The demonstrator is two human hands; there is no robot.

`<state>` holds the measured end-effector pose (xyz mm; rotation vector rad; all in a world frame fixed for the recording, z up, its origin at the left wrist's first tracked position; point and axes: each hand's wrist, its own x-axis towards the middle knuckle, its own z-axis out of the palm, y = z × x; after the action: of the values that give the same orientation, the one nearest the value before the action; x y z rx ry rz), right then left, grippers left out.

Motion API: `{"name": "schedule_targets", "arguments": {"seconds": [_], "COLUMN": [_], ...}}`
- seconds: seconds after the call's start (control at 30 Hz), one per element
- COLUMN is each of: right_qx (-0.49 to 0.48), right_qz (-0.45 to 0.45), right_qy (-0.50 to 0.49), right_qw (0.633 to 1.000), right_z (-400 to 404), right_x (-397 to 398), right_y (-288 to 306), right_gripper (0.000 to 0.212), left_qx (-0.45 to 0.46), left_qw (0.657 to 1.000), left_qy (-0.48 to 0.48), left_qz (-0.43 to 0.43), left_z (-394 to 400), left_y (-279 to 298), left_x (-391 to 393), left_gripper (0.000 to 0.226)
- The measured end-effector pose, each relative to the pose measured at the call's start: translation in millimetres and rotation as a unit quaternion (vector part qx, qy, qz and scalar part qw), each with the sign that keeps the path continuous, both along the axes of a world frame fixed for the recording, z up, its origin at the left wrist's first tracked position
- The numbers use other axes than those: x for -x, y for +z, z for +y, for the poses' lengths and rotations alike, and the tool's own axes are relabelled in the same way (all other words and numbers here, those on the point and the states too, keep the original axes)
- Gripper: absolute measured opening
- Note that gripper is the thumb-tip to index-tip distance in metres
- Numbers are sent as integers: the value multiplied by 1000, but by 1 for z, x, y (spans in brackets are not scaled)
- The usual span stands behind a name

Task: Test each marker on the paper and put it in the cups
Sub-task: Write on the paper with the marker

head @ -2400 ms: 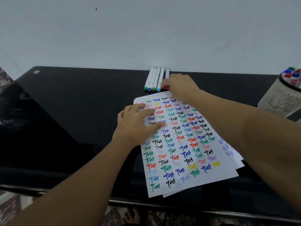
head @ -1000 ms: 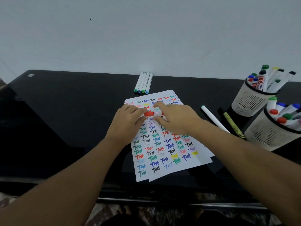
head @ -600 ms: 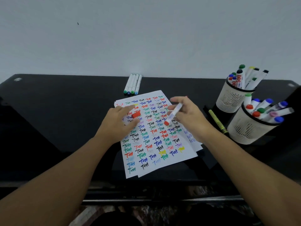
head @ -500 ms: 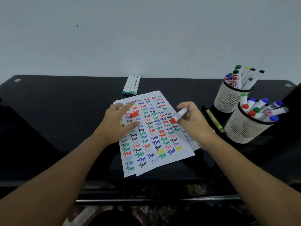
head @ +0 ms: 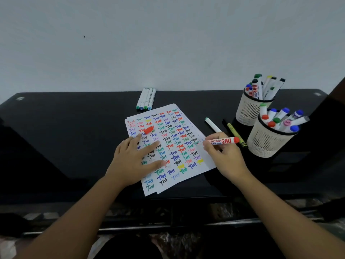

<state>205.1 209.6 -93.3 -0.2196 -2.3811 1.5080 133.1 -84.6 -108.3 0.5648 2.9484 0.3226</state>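
My left hand (head: pixel 137 161) lies flat and spread on the paper (head: pixel 175 146), pinning it to the worktop (head: pixel 74 128); the red cap (head: pixel 148 130) rests on the sheet just above. My right hand (head: pixel 225 157) pinches the uncapped red whiteboard marker (head: pixel 222 141), tip at the right margin. I'd write a short light stroke on bare paper, recap, then reach right to the mesh cups (head: pixel 268 143).

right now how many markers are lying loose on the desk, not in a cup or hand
6: four white markers side by side above the paper, one white marker and one yellow-green marker between paper and cups.
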Motion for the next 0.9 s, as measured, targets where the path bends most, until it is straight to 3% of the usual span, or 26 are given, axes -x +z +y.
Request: {"name": "schedule_targets", "arguments": {"seconds": [0.17,0.9], "right_qx": [29,-28], "right_qz": [-26,-70], "right_qy": [-9,16], "right_qw": [999,997], "right_z": [2,1], "right_x": [0,2], "right_y": [-6,-6], "right_gripper": [7,8], "left_qx": [-9,-20], "left_qw": [1000,1000], "left_qy": [5,8], "left_qz": [7,6], "left_z": [0,0], "left_y": [0,2], "left_x": [-1,-2], "left_gripper": [85,85]}}
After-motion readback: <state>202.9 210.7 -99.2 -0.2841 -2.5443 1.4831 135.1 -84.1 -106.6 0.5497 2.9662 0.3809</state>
